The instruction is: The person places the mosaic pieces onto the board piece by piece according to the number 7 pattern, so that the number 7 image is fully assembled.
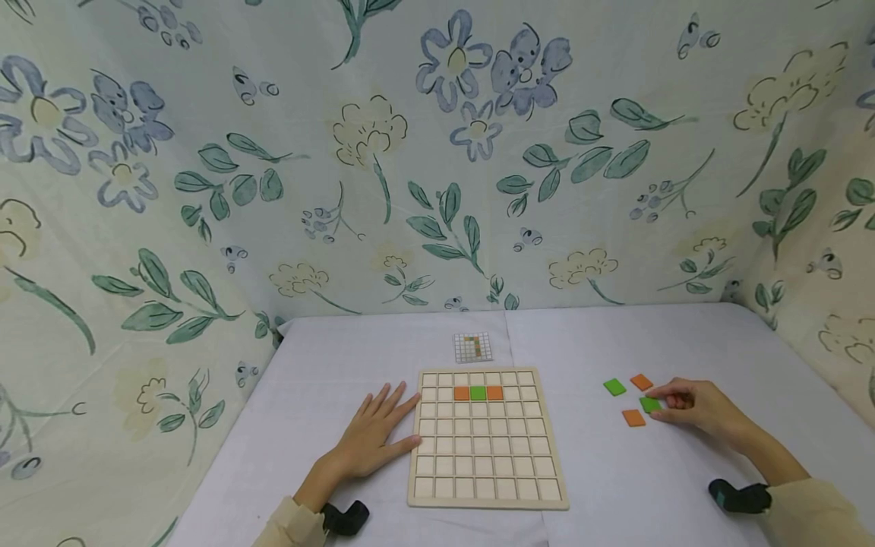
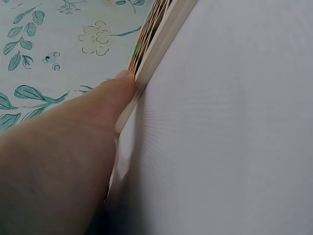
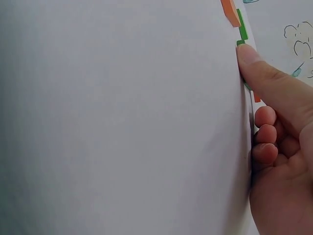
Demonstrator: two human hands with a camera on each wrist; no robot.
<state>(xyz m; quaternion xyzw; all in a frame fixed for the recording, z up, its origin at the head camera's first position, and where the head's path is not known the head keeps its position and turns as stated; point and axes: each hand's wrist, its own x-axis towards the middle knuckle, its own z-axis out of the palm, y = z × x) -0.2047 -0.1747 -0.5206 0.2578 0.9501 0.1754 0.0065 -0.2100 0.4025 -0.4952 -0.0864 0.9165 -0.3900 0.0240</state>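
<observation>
A wooden grid board [image 1: 487, 448] lies on the table, with an orange, a green [image 1: 478, 393] and another orange tile in a row in its second row of cells. My left hand [image 1: 369, 441] lies spread on the cloth, fingertips and thumb touching the board's left edge; the left wrist view shows the thumb [image 2: 110, 90] against that edge. On the right, my right hand [image 1: 704, 409] pinches a green tile [image 1: 650, 405] between thumb and index finger, other fingers curled in. Around it lie a second green tile [image 1: 614, 387] and two orange tiles, one above [image 1: 641, 381] and one below [image 1: 633, 418].
A small card [image 1: 472, 347] with a printed grid and coloured squares lies behind the board. White cloth [image 1: 342, 349] covers the table, and a flowered curtain [image 1: 424, 190] hangs behind and at both sides. A black strap piece [image 1: 738, 496] sits at each wrist.
</observation>
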